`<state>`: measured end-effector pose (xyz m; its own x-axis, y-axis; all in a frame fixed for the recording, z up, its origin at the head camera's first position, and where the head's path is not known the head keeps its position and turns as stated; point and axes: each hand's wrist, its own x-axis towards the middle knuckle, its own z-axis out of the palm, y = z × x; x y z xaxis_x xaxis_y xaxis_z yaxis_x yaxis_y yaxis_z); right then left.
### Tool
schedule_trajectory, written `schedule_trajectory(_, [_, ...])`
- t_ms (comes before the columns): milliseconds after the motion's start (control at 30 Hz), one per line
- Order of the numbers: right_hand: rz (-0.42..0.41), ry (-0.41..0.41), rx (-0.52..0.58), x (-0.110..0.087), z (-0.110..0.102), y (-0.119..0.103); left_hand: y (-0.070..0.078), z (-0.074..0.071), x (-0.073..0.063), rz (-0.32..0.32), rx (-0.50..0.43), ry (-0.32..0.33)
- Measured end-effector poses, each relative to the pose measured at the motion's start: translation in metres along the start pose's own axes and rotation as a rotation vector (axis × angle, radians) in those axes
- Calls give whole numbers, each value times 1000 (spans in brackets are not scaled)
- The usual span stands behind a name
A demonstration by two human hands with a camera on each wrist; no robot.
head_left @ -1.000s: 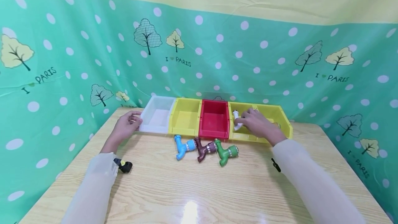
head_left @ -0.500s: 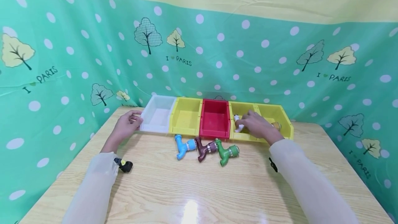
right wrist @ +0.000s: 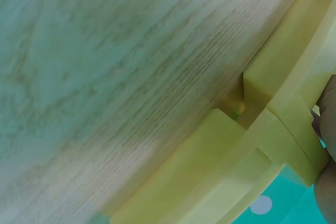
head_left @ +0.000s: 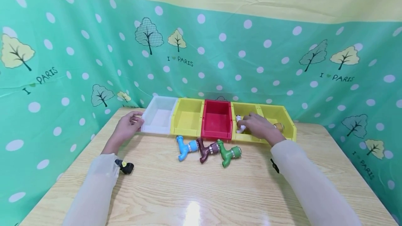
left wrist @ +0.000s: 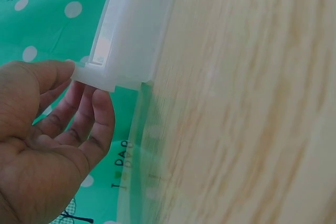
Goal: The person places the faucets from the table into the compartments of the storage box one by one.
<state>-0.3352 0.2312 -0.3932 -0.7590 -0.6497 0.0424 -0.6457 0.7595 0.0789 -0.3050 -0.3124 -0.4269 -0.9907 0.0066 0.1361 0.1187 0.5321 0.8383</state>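
Note:
My left hand [head_left: 127, 126] pinches the left front corner of the white bin [head_left: 156, 129], the first in a row. In the left wrist view the thumb lies on the bin's lip [left wrist: 97, 74], with the fingers curled below it. My right hand [head_left: 259, 125] reaches into the yellow bin [head_left: 246, 137] right of the red one and grips a white tap [head_left: 240, 125] low inside it. Part of that tap is covered by the fingers. Only a sliver of the right hand shows in the right wrist view, beside the yellow bin wall [right wrist: 231, 166].
A blue tap [head_left: 186, 148], a maroon tap [head_left: 207, 150] and a green tap [head_left: 229, 153] lie before the bins. Between the white and right-hand bins stand another yellow bin [head_left: 186, 132] and a red bin [head_left: 216, 135]. The rightmost yellow bin [head_left: 273, 109] holds a tan-ended tap [head_left: 278, 126].
My right hand has lowered the white tap deeper into the yellow bin, then stayed almost still over the last half second. The left hand has kept its place on the white bin.

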Motion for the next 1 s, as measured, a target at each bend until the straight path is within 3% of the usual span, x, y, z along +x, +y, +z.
schedule_trajectory(267, [5,33,32,-2,0,0,-1,-1,-1,8,-2,-1])
schedule_trajectory(467, [-1,110,63,-9,-5,-3,-2,1,-1,2,22,10])
schedule_trajectory(667, [-66,204,73,-20,-13,-10,-2,1,0,8,27,10])
schedule_trajectory(1000, [-176,197,11,-35,-25,-35,-2,0,1,4,5,0])
